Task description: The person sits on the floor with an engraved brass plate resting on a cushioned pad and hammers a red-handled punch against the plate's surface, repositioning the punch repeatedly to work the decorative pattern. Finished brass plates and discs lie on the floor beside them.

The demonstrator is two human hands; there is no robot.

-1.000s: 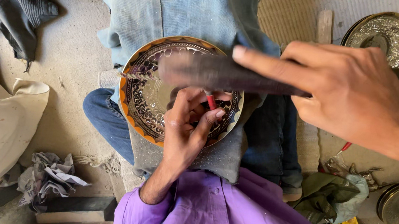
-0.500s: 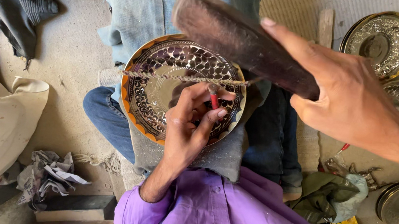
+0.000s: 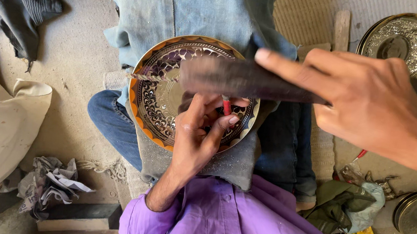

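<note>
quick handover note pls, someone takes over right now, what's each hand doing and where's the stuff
Left hand: rests on the round engraved metal plate on the lap, fingers pinching a thin red-handled chisel upright against the plate.
Right hand: grips a dark wooden mallet, blurred in swing just above the chisel.
Done: the plate's surface shows dense engraved pattern, with an orange scalloped rim.
Left: cannot tell which areas remain unfinished; the hand covers the working spot.
Nearby: other engraved plates on the floor at right.

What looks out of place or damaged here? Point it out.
Nothing looks damaged. The engraved plate lies flat on the lap; its pattern is intact. Only clutter stands out: crumpled paper and a dark rag lie on the floor.
</note>
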